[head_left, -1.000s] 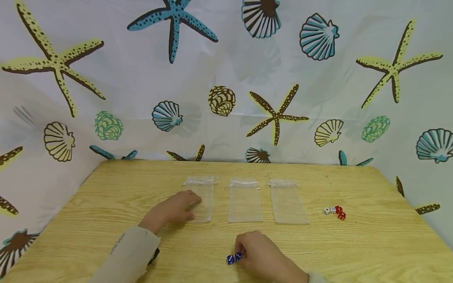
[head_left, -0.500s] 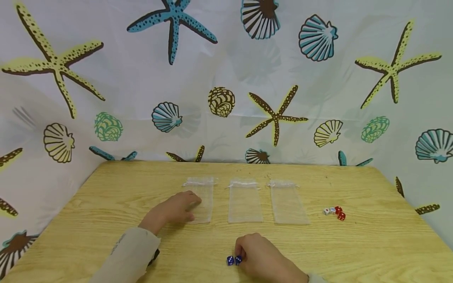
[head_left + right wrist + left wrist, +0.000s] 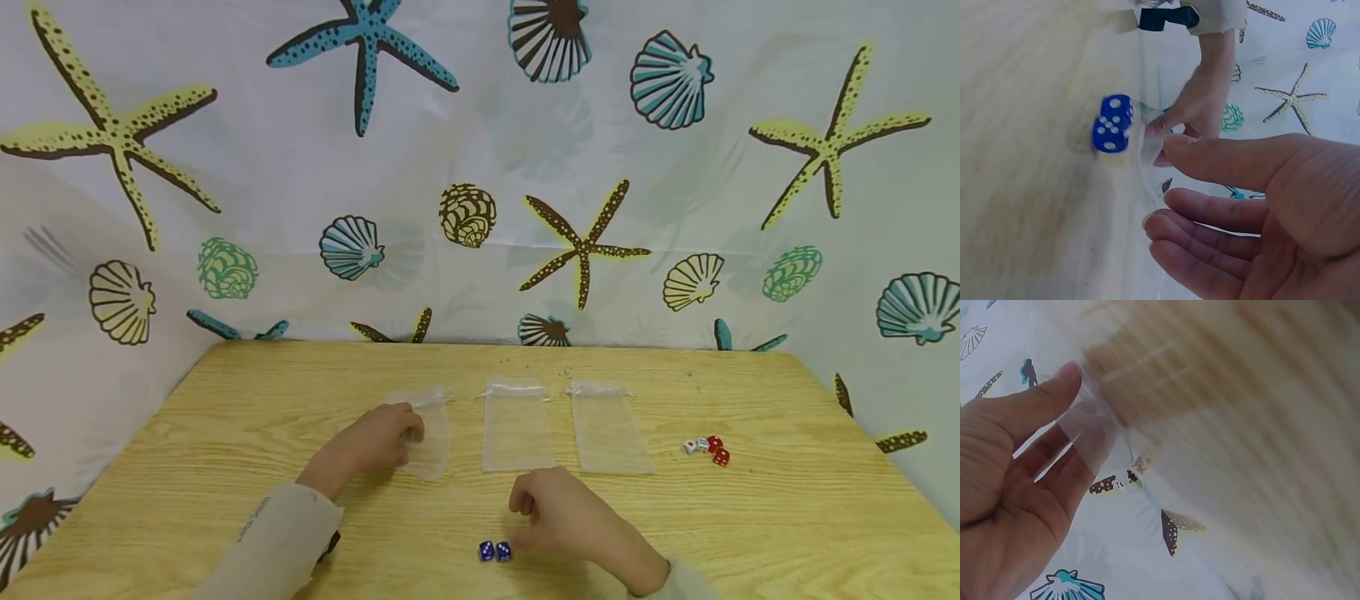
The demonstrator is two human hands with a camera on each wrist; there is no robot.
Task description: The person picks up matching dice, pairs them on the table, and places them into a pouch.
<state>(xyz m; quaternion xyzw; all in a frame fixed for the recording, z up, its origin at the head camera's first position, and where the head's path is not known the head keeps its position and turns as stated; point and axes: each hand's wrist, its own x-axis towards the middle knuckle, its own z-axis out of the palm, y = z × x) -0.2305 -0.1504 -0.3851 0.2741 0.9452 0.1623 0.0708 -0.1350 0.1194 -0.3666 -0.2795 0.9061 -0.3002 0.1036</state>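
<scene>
My left hand (image 3: 375,437) pinches the edge of the leftmost sheer white organza drawstring bag (image 3: 432,433). In the left wrist view the mesh runs between the thumb and fingers of that hand (image 3: 1016,469). Two blue dice (image 3: 495,551) with white pips sit side by side on the table near me. Just right of them and slightly raised is my right hand (image 3: 566,517). The right wrist view has its fingers relaxed and holding nothing, apart from the blue dice (image 3: 1112,124). Two more organza bags, the middle one (image 3: 517,429) and the right one (image 3: 611,432), lie flat.
Two white dice (image 3: 696,446) and two red dice (image 3: 718,451) are clustered on the right of the wooden table (image 3: 750,533). A white curtain (image 3: 465,108) printed with starfish and shells hangs behind the table and along its sides.
My right hand has let go of the right blue die and moved up and right from it. My left fingers have curled onto the left bag, which has shifted and tilted slightly.
</scene>
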